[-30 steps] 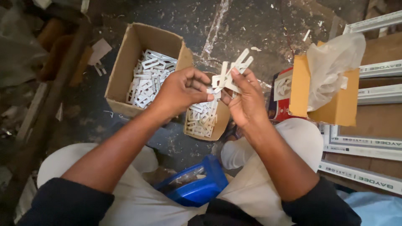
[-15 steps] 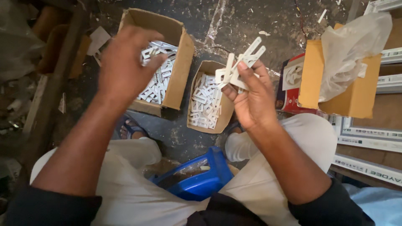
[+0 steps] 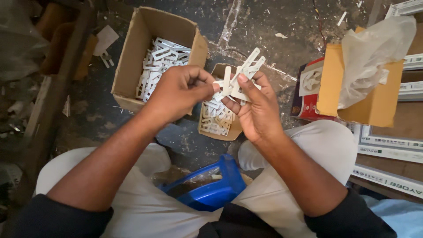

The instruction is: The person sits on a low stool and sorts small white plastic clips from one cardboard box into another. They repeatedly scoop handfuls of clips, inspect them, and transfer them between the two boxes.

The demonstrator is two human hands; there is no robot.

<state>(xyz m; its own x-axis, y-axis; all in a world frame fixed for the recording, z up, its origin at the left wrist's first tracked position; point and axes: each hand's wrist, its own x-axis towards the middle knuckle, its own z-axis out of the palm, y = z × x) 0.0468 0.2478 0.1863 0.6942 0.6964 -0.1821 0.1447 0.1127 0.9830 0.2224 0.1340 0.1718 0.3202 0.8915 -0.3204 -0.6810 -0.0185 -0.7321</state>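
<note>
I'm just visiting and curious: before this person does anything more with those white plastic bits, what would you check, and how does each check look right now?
1. Right hand grips a fanned bunch of white plastic pieces: ok.
2. Left hand pinches one end of that bunch: ok.
3. Small cardboard box sits open right under the hands, partly filled: ok.
4. Large cardboard box is open and within reach of the left hand, with pieces inside: ok.
5. Whether the pieces in the bunch are clipped together or loose: cannot tell.
6. Floor around the boxes is free of scraps: not ok, white bits lie scattered.
</note>
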